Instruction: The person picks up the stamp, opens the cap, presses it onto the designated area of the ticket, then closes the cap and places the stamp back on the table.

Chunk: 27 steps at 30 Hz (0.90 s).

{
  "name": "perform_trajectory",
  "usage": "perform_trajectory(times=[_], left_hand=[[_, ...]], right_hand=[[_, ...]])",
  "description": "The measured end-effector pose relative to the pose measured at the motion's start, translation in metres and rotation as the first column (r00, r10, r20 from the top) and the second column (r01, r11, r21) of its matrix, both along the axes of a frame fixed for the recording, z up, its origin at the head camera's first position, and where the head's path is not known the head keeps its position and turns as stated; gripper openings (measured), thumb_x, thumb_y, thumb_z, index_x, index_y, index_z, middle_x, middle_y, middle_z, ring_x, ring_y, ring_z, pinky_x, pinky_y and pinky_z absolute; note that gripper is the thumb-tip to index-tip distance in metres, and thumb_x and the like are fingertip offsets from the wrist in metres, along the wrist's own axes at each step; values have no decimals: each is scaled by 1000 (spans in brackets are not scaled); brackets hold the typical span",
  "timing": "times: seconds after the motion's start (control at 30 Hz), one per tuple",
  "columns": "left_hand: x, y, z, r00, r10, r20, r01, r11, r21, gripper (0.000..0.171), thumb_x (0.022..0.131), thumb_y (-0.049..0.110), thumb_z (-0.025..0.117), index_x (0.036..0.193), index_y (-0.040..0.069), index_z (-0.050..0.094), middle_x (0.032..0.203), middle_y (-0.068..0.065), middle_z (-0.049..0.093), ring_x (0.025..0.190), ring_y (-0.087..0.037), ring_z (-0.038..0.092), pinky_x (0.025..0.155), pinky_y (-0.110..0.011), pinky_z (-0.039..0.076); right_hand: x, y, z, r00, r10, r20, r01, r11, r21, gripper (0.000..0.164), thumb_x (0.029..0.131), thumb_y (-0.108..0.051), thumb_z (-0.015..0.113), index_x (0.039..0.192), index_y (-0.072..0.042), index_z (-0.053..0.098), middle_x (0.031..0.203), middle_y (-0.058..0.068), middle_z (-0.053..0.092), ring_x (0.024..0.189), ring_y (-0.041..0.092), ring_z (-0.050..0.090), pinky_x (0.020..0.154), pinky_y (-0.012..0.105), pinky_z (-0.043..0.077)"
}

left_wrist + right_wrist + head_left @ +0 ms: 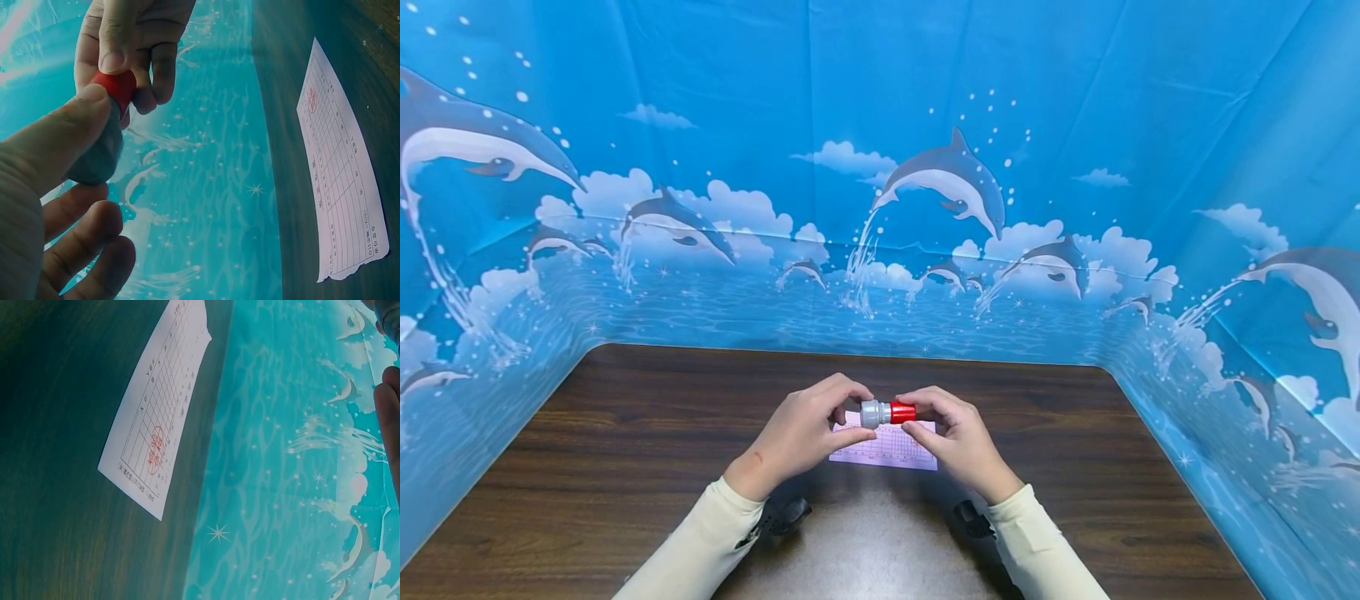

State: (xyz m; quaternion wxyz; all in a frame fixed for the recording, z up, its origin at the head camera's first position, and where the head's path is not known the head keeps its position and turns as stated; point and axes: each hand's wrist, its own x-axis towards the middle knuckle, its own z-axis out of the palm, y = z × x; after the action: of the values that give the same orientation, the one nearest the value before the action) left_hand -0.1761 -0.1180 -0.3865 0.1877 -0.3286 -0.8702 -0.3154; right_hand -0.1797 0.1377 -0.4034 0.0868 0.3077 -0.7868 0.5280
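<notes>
Above the slip of paper, a small hand stamp with a grey body (pixel 872 414) and a red end (pixel 903 412) lies sideways between both hands. My left hand (pixel 805 429) pinches the grey body between thumb and fingers. On the other side, my right hand (pixel 958 433) pinches the red end. The left wrist view shows the left thumb (pixel 69 134) along the stamp, close to where grey meets red (pixel 119 86). Only fingertips (pixel 389 403) and a bit of the grey part show at the edge of the right wrist view.
Under the hands, a printed paper form (pixel 883 454) with a table grid lies on the dark wooden table (pixel 647 433). It bears a round red stamp mark (pixel 155 450) near one end. A blue dolphin-print curtain (pixel 760 283) surrounds the table's back and sides.
</notes>
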Motion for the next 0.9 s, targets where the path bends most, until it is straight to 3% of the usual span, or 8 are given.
perform_trajectory(times=[0.3,0.5,0.73,0.9], left_hand=[[0,1,2,999,-37,-33,38,999,12,44,83,20,89,123,16,72,110,7,71,72,-3,59,62,-19,54],[1,2,1,999,-26,-40,26,1000,7,43,81,24,91,116,16,68,95,11,60,66,-1,48,54,-17,45],[1,3,0,1000,-26,-8,26,1000,6,43,83,22,89,121,15,71,105,7,69,69,-10,58,58,-17,49],[1,3,0,1000,-6,-18,6,1000,-17,43,81,26,91,117,15,71,94,11,63,64,-2,47,52,-17,43]], right_hand=[[1,2,3,1000,14,-8,-13,999,32,39,89,0,79,125,-13,72,120,-2,71,101,17,70,85,31,61],[0,2,2,999,1,-32,0,999,36,39,87,0,81,123,-14,74,118,-4,72,101,19,70,85,31,61],[0,2,2,1000,14,-27,-13,999,48,39,88,0,80,124,-14,73,120,-3,71,102,20,70,86,31,61],[0,2,2,1000,-2,-26,3,998,66,38,87,-1,82,122,-15,74,118,-4,72,100,16,70,84,32,61]])
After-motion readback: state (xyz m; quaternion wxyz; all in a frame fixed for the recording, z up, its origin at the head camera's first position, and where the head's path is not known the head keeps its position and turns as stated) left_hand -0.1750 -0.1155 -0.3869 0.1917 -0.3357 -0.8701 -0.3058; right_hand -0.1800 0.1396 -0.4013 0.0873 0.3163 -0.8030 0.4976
